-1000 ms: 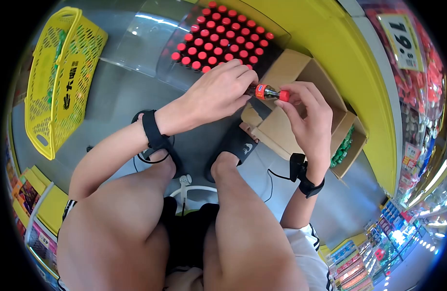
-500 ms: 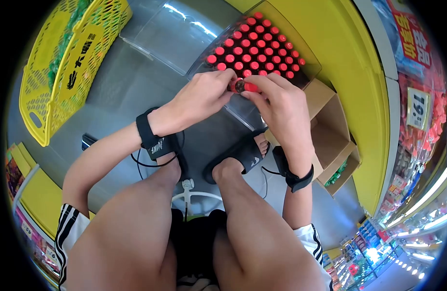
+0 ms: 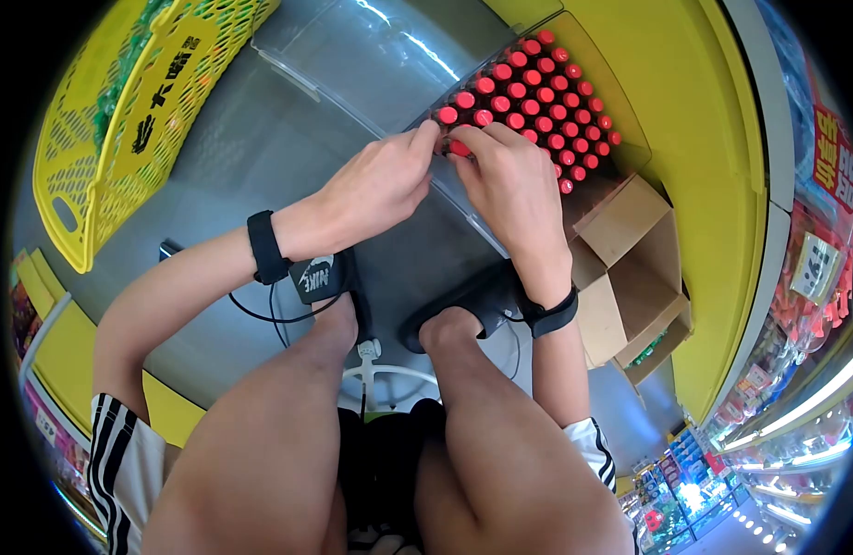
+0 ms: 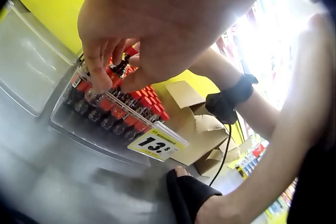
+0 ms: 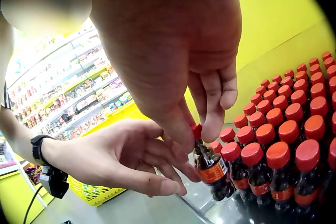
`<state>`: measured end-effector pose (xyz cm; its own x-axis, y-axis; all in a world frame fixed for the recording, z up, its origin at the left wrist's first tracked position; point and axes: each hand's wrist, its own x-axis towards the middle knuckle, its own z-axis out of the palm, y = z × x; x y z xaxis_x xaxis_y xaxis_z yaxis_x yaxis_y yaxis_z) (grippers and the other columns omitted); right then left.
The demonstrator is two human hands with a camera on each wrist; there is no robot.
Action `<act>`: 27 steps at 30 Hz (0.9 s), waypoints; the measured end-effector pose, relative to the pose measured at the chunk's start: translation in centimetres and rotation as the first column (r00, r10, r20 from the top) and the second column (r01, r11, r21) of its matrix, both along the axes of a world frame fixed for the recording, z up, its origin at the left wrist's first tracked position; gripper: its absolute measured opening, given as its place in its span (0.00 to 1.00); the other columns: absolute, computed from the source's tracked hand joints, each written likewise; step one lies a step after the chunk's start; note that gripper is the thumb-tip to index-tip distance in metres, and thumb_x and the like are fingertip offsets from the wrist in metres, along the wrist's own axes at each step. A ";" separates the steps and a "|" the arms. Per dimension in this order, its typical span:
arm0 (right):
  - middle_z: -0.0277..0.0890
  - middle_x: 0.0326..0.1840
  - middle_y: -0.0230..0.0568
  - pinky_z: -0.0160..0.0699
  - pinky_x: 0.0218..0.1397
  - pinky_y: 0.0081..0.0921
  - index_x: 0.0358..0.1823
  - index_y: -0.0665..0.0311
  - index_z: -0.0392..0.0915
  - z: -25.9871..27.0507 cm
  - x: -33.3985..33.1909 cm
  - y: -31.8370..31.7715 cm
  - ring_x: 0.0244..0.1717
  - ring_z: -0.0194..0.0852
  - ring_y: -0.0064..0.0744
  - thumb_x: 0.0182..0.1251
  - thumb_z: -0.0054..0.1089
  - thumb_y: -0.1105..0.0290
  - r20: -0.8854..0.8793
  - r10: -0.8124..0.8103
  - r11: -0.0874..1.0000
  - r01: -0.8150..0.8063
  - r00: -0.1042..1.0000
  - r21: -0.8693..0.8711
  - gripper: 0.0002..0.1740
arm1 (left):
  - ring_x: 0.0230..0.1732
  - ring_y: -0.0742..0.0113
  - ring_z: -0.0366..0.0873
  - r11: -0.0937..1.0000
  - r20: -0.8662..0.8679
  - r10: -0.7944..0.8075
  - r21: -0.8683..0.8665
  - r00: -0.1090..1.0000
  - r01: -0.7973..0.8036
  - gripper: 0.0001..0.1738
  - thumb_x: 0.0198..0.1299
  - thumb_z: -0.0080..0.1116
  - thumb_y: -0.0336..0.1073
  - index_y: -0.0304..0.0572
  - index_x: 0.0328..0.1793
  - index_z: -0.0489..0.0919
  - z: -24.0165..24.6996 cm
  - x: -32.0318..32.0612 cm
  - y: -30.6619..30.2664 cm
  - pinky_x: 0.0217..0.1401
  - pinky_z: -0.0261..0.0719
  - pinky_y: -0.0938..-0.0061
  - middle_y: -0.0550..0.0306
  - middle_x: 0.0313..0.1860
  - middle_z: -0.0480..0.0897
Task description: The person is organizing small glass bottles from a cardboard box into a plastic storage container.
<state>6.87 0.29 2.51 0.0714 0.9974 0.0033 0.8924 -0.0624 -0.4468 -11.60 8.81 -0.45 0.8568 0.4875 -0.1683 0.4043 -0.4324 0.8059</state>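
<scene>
My right hand [image 3: 519, 190] pinches the red cap of a small cola bottle [image 5: 212, 171] between thumb and fingertips. In the right wrist view the bottle hangs upright at the near end of tightly packed rows of red-capped cola bottles [image 5: 289, 129]. These rows stand in a clear plastic bin [image 4: 92, 137] with a yellow price tag [image 4: 157, 144] on its front. Beside the held bottle is my left hand [image 3: 375, 190], its fingers relaxed and loosely spread. In the left wrist view its fingertips are right at the bin's front rim.
To the right of the bin, a cardboard box [image 3: 625, 227] lies with its flaps out and green packets inside. A yellow basket [image 3: 153, 129] with green packets stands at the left. Another clear bin [image 3: 362, 65] adjoins the bottle bin. Stocked shelves [image 3: 805, 287] line the right side.
The bottle has gone from near the cardboard box, held on its side between both hands, to the front of the bottle bin. My left hand has let go; my right keeps the cap.
</scene>
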 end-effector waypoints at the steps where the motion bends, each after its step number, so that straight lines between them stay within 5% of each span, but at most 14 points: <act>1: 0.86 0.38 0.45 0.88 0.41 0.45 0.46 0.64 0.89 -0.3 -0.1 0.1 0.38 0.89 0.51 0.66 0.74 0.74 -0.001 0.001 1.000 -0.001 1.000 -0.001 0.09 | 0.55 0.29 0.86 0.998 -0.013 -0.022 0.054 1.000 0.022 0.27 0.67 0.68 0.26 0.28 0.71 0.75 -0.2 -0.1 -0.1 0.58 0.87 0.46 0.32 0.55 0.86; 8: 0.86 0.38 0.45 0.89 0.42 0.45 0.45 0.64 0.89 -2.2 -0.7 0.9 0.38 0.90 0.51 0.63 0.72 0.75 0.029 0.020 1.000 -0.020 0.999 -0.012 0.09 | 0.71 0.38 0.81 0.966 -0.088 -0.124 0.218 0.988 0.140 0.26 0.65 0.71 0.30 0.20 0.65 0.80 -2.0 -0.7 -1.8 0.69 0.88 0.54 0.30 0.63 0.85; 10: 0.86 0.37 0.46 0.89 0.42 0.45 0.44 0.64 0.89 -2.5 -0.9 1.0 0.38 0.90 0.50 0.63 0.72 0.75 0.046 0.028 1.000 -0.027 0.999 -0.015 0.08 | 0.74 0.36 0.79 0.852 -0.186 -0.160 0.471 0.970 0.230 0.32 0.65 0.72 0.33 0.16 0.70 0.77 -2.6 -0.4 -2.4 0.74 0.87 0.58 0.25 0.69 0.82; 13: 0.86 0.37 0.46 0.89 0.42 0.46 0.41 0.65 0.87 -3.0 -1.3 1.2 0.38 0.90 0.51 0.61 0.72 0.75 0.082 0.027 1.000 -0.027 0.996 -0.002 0.08 | 0.76 0.32 0.78 0.790 -0.368 -0.170 0.504 0.914 0.349 0.37 0.64 0.73 0.37 0.12 0.72 0.76 -2.5 0.2 -3.0 0.74 0.87 0.58 0.22 0.73 0.80; 17: 0.86 0.36 0.47 0.89 0.42 0.46 0.38 0.66 0.86 -3.5 -1.4 1.5 0.38 0.90 0.52 0.59 0.72 0.76 0.071 0.033 0.999 -0.035 0.997 0.031 0.07 | 0.74 0.32 0.78 0.780 -0.447 -0.243 0.437 0.861 0.448 0.35 0.63 0.74 0.38 0.15 0.68 0.79 -2.8 1.0 -2.3 0.71 0.90 0.58 0.23 0.70 0.80; 19: 0.85 0.36 0.48 0.88 0.42 0.46 0.37 0.67 0.85 -3.7 -1.4 1.5 0.38 0.90 0.53 0.58 0.72 0.76 0.069 0.031 0.999 -0.033 0.997 0.032 0.07 | 0.72 0.35 0.78 0.894 -0.382 -0.236 0.275 0.894 0.353 0.29 0.62 0.73 0.37 0.18 0.62 0.82 -3.6 1.2 -2.0 0.67 0.91 0.57 0.28 0.66 0.82; 22: 0.85 0.36 0.48 0.87 0.40 0.47 0.36 0.67 0.84 -4.0 -1.4 1.6 0.38 0.90 0.52 0.57 0.72 0.76 0.056 0.021 0.997 -0.025 0.998 0.068 0.07 | 0.57 0.41 0.82 0.865 -0.216 -0.196 0.423 0.957 0.272 0.20 0.59 0.70 0.33 0.22 0.52 0.87 -4.7 0.9 -2.0 0.56 0.93 0.61 0.34 0.54 0.86; 27: 0.85 0.37 0.49 0.88 0.40 0.47 0.36 0.67 0.84 -4.4 -1.4 1.6 0.38 0.90 0.53 0.55 0.72 0.77 0.069 0.025 0.999 -0.028 0.997 0.043 0.08 | 0.58 0.42 0.81 0.840 -0.257 -0.224 0.438 0.940 0.320 0.20 0.59 0.70 0.33 0.22 0.53 0.87 -5.2 0.9 -2.0 0.53 0.93 0.61 0.36 0.54 0.85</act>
